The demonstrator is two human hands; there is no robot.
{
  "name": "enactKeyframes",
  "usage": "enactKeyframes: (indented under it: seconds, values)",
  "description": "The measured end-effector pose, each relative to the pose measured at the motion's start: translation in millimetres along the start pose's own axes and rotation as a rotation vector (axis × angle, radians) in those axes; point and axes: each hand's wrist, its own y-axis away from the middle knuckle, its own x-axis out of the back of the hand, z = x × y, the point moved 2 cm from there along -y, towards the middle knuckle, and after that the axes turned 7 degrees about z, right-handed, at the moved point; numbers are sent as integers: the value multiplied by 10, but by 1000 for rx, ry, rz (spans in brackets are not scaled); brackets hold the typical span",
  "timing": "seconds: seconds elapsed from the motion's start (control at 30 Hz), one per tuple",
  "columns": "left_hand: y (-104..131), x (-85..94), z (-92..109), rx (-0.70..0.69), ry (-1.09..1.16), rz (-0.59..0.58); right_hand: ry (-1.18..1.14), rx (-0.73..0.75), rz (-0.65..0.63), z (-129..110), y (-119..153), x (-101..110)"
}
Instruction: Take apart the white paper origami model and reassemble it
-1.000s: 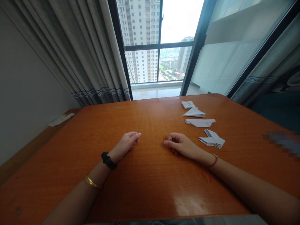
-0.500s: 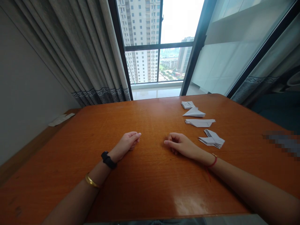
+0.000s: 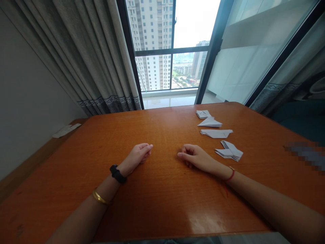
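Note:
My left hand (image 3: 139, 153) rests on the brown wooden table (image 3: 162, 200) with its fingers curled into a loose fist. To its right, across a gap of bare wood, lies my right hand (image 3: 193, 156), its fingers also curled in. Nothing shows in either hand. Nearest my right hand is a folded white paper shape (image 3: 230, 151) with several stacked layers. Beyond it, a long flat paper fold (image 3: 216, 133), a pointed triangular fold (image 3: 210, 122) and a small squarish fold (image 3: 202, 114) form a column toward the far edge. The last two nearly touch.
A pale paper strip (image 3: 66, 130) lies on a lower ledge at the left. Past the table are a grey curtain (image 3: 101, 61) and a dark-framed window (image 3: 172, 51). A blurred patch (image 3: 308, 155) covers something at the right edge.

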Motion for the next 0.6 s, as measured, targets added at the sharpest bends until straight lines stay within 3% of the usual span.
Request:
enactKeyframes:
  seconds: [0.6]
  values:
    - [13,-13,21,-3,-7,8,6,-1,8,-4,6,-5]
